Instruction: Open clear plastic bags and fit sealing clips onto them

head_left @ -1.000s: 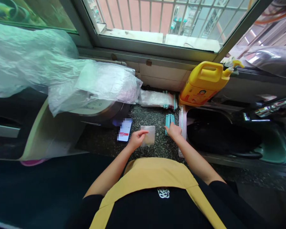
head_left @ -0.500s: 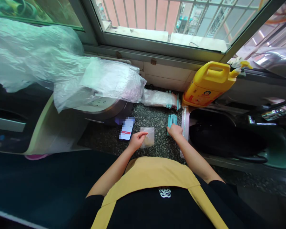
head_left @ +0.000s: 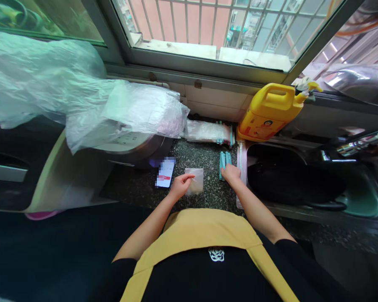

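Note:
My left hand point(head_left: 180, 187) is closed in a pinch at the left side of a small clear plastic bag point(head_left: 198, 184). Something pale lies in the lower part of that bag, too faint to name. To the right, my right hand point(head_left: 232, 173) has its fingers closed at the near end of a slim teal bag clip point(head_left: 222, 162). Other teal clips point(head_left: 228, 158) lie side by side just right of it, partly covered by my hand. Behind them is a clear plastic pack point(head_left: 204, 131) with more teal clips at its right end.
A phone point(head_left: 165, 173) lies left of the bag on the dark speckled counter point(head_left: 193, 156). A yellow jug point(head_left: 266, 113) stands by the sink, which holds a black pan point(head_left: 290, 182). Plastic sheeting point(head_left: 138, 105) drapes over an appliance point(head_left: 129, 147) at left.
A narrow gap now shows between the leftmost teal clip and the others. My left hand stays on the plastic bag. The whole view has shifted slightly.

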{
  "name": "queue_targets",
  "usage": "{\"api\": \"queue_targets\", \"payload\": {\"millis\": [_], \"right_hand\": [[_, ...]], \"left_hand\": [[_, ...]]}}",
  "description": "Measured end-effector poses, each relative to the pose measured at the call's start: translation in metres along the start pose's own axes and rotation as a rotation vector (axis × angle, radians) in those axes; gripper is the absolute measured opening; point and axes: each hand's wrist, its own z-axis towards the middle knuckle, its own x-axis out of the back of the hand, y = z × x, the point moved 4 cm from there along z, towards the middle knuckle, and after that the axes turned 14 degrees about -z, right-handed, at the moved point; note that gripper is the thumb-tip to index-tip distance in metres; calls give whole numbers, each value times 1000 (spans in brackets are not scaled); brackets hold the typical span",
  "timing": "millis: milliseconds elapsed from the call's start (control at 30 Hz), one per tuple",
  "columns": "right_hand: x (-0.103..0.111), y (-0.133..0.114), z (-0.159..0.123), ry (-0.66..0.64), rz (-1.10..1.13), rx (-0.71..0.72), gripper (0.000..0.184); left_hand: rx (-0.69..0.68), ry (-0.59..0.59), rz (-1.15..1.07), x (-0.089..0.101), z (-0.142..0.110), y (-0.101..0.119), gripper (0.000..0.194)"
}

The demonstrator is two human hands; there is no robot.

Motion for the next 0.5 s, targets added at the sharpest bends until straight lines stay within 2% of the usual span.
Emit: {"api": "queue_targets", "payload": {"millis": [233, 500], "right_hand": [[16, 11, -23, 88, 13, -63, 42], [30, 13, -53, 355, 90, 26, 30]], "left_hand": [[6, -24, -26, -7, 6, 3, 26], [9, 28, -125, -10, 13, 13, 24]]}}
